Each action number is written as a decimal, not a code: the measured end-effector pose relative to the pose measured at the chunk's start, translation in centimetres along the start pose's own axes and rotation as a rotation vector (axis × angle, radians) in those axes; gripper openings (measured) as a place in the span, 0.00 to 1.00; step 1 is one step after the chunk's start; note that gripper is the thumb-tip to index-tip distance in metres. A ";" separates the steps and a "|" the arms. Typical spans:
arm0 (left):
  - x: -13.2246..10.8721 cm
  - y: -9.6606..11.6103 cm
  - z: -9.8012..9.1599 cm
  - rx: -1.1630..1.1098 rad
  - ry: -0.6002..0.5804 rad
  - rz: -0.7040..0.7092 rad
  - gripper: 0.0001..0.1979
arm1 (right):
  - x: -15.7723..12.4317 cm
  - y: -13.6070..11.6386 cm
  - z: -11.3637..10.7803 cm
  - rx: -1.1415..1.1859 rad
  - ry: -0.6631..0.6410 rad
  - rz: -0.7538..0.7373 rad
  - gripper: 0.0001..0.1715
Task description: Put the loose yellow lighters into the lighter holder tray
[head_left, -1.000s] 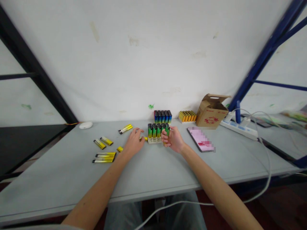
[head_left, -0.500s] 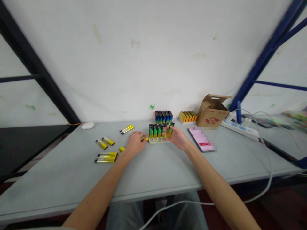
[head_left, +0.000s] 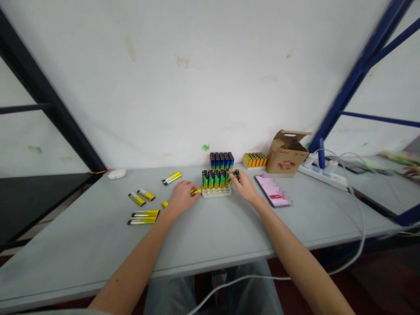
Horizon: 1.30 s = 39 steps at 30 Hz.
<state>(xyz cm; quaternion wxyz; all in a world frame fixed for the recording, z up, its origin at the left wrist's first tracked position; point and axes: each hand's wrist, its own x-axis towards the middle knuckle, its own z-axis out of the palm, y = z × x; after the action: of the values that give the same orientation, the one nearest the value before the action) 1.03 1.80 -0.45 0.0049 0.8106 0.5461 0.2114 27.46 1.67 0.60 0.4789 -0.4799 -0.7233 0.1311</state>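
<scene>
A white tray (head_left: 216, 193) holding several upright green-and-yellow lighters (head_left: 215, 179) stands mid-table. My right hand (head_left: 243, 187) is at the tray's right end, its fingers pinched on one green-yellow lighter (head_left: 234, 175) tilted over the last row. My left hand (head_left: 181, 197) rests on the table just left of the tray, fingers curled round a yellow lighter (head_left: 196, 191) that pokes out toward the tray.
Loose yellow lighters (head_left: 143, 215) lie at the left. Behind the tray stand a rack of blue lighters (head_left: 222, 160), orange lighters (head_left: 255, 159) and a cardboard box (head_left: 286, 153). A phone (head_left: 272, 190), a power strip (head_left: 324, 174) and a cable (head_left: 359, 227) are on the right.
My right hand has moved from the tray's front to its right end, carrying the lighter up and tilting it over the last row. My left hand has closed round the yellow lighter.
</scene>
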 end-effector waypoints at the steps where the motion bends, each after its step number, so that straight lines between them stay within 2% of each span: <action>1: 0.0 0.0 0.0 0.003 0.000 -0.007 0.09 | 0.0 0.1 0.0 -0.011 0.002 -0.004 0.19; 11: -0.1 -0.4 0.4 -0.009 0.028 -0.019 0.08 | 0.3 0.4 -0.7 -0.045 -0.092 -0.068 0.08; 16: -0.1 -0.4 0.4 -0.011 0.020 -0.025 0.09 | 0.3 0.8 -0.6 0.017 -0.106 -0.055 0.11; 20: -0.1 -0.4 0.4 -0.012 0.008 -0.024 0.09 | 0.3 1.1 -0.3 0.104 -0.117 0.016 0.14; 24: -0.1 -0.9 0.7 -0.016 0.012 0.000 0.10 | 0.3 1.2 -0.2 0.133 -0.076 0.044 0.15; 29: -0.2 -1.3 1.2 -0.049 0.028 0.058 0.17 | 0.2 1.0 -0.3 0.153 -0.010 0.053 0.18; 34: -0.1 -1.4 1.1 -0.052 -0.005 0.073 0.10 | 0.2 1.0 -0.3 0.090 -0.006 0.028 0.16; 39: -0.1 -1.3 1.0 -0.060 -0.007 0.058 0.10 | 0.0 0.8 -0.3 0.062 -0.030 -0.016 0.14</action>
<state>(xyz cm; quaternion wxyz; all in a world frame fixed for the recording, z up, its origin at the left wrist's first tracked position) 0.20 2.48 -1.69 0.0250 0.8264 0.5156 0.2249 28.20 2.03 0.25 0.4838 -0.4569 -0.7298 0.1568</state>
